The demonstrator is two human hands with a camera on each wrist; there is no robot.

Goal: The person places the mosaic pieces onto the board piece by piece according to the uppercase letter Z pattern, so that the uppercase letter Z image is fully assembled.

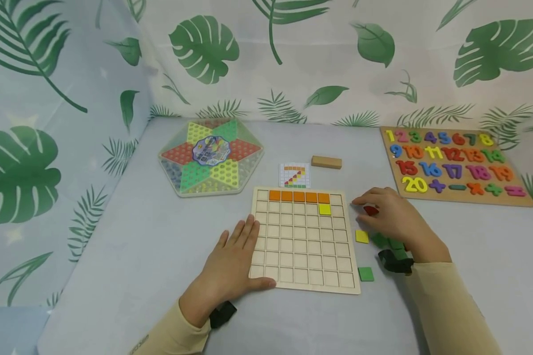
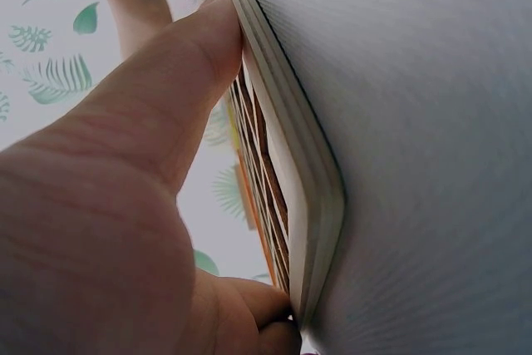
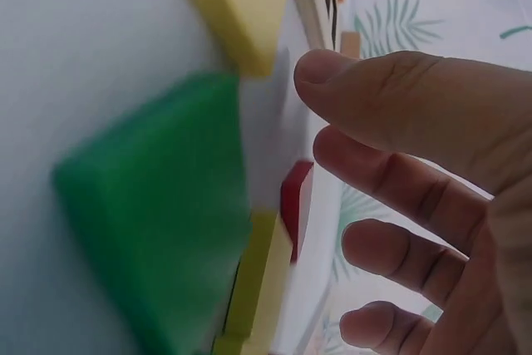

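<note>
A pale wooden grid board (image 1: 308,291) lies flat in front of me, with a row of orange tiles (image 1: 299,196) along its far side and one yellow tile (image 1: 324,209) below the row's right end. My left hand (image 1: 232,261) rests at the board's near left corner, fingers straight along the left edge, thumb on the near edge. To the right of the board, my right hand (image 1: 397,219) hovers with thumb and fingers apart, holding nothing. A red piece (image 1: 371,210) shows between its thumb and index finger, lying on the table. Loose yellow (image 1: 361,236) and green (image 1: 366,274) tiles lie nearby.
A printed pattern card (image 1: 295,175) lies behind the board, next to a wooden block (image 1: 326,162). A hexagonal star-patterned game board (image 1: 244,170) sits at back left. At back right is a number puzzle board (image 1: 466,195). More green tiles (image 1: 398,249) lie partly under the right wrist.
</note>
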